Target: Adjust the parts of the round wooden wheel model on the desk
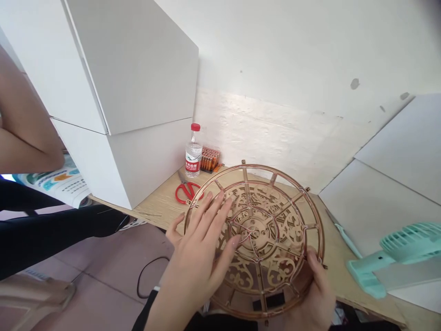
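Our left hand [193, 262] lies open, fingers spread on the round laser-cut wood frame [279, 230]; right hand [310, 303] grips its rim at lower right. Frame's tilted at the table [161, 207] edge. Thin fretwork, prob. light, stiff but fragile: hold by outer rim, not the scrolls. Red scissors [186, 193] just left of frame; water bottle [193, 151] and box of orange batteries [210, 158] behind it.

Live from my bench: amber-brown scrollwork fills the round wooden wheel [279, 271] under my left hand [193, 262] (gorgeous swirls!), red-handled scissors [188, 193] sit just upper left, and a mint-green fan [409, 243] glows far right.
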`<state>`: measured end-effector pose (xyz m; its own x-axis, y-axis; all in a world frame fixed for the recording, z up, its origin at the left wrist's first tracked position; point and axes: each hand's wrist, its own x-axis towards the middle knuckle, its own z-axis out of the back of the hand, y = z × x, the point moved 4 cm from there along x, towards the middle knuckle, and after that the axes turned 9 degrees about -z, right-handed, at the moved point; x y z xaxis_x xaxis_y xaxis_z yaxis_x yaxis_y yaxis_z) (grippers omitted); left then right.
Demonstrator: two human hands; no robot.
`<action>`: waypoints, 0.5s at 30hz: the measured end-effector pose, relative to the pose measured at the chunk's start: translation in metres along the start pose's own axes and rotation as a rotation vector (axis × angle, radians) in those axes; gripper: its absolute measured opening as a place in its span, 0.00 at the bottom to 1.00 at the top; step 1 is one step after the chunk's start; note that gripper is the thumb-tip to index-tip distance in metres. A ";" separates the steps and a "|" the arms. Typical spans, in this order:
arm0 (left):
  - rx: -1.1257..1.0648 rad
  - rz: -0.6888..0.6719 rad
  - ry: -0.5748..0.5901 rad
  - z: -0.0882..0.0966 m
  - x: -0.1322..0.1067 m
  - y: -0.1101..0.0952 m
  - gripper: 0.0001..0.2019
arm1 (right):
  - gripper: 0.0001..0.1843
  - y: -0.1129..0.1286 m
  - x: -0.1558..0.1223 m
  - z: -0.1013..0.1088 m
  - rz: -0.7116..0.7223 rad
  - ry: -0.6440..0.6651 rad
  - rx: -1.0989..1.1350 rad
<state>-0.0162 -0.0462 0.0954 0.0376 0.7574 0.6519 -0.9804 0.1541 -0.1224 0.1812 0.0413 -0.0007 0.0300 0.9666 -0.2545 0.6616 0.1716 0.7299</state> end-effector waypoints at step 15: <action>-0.198 -0.041 -0.068 -0.003 -0.006 0.019 0.26 | 0.11 0.014 -0.002 0.007 0.053 -0.247 0.091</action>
<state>-0.0350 -0.0461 0.0869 0.0573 0.7045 0.7074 -0.9211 0.3106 -0.2348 0.1957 0.0405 0.0053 0.2407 0.8961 -0.3729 0.7186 0.0937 0.6891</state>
